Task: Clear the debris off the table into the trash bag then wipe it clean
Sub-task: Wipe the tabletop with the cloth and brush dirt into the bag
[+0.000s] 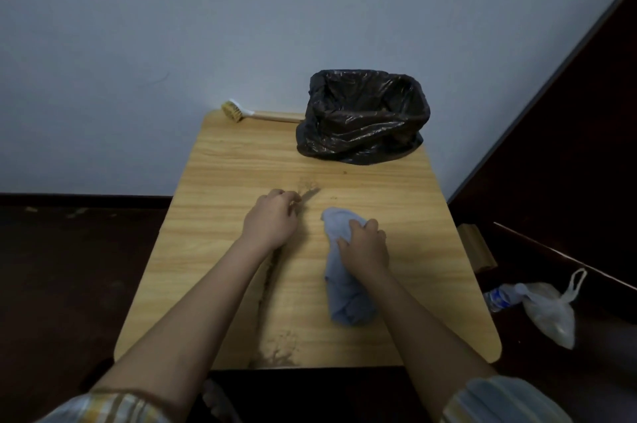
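Right hand (364,245) curled round a bunched pale-blue cloth (346,288) on the wooden table (220,174), left hand (272,219) fingers curled beside sandy debris (277,350), grip contents unclear, open black trash bag (363,117) at the far edge near a scrub brush (241,111).

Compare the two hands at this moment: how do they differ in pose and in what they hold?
The left hand is curled with its fingers at the sandy debris mid-table; whether it grips anything is unclear. The right hand grips the blue cloth. The left hand lies farther forward and nearer the black trash bag than the right hand, which sits closer to the person. Both are low over the wooden table.
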The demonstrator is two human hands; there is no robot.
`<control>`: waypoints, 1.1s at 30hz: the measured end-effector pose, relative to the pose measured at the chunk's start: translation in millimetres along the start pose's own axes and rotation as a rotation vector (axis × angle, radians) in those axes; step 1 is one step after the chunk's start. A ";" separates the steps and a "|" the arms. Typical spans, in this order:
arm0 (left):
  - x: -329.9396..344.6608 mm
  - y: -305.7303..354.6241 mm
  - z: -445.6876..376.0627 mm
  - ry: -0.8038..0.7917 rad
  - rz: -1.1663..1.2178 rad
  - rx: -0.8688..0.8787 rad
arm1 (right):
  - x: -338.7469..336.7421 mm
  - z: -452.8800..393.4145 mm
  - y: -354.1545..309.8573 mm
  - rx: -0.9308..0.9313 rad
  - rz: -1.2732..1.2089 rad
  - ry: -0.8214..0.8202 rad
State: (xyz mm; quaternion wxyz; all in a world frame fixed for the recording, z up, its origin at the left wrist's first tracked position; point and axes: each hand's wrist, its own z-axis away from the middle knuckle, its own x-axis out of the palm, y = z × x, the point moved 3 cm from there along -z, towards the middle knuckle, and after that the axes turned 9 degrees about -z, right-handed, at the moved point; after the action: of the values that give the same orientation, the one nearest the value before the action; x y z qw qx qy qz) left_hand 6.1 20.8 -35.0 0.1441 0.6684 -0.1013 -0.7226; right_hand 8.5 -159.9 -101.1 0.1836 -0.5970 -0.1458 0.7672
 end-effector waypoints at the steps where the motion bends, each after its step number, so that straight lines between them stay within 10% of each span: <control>1: 1.8 -2.6 1.8 0.000 0.009 -0.006 | 0.1 -1.3 0.0 -0.001 -0.039 0.003; 11: 11.6 -19.8 -11.3 0.017 0.130 -0.046 | -51.4 -58.2 14.6 0.062 -0.302 0.274; 18: 16.7 -29.2 -33.7 0.054 0.125 -0.037 | -38.7 -111.8 32.2 0.230 0.010 0.215; 33: 23.7 -98.2 -43.3 0.127 0.182 -0.156 | 12.0 -138.1 -42.3 -0.454 -0.205 0.060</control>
State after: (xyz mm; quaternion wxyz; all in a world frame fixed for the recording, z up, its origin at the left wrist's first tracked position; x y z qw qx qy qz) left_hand 40.5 106.8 -94.3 0.2666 0.6878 -0.0956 -0.6683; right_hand 144.3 -116.1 -126.6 0.1258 -0.6277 -0.3688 0.6740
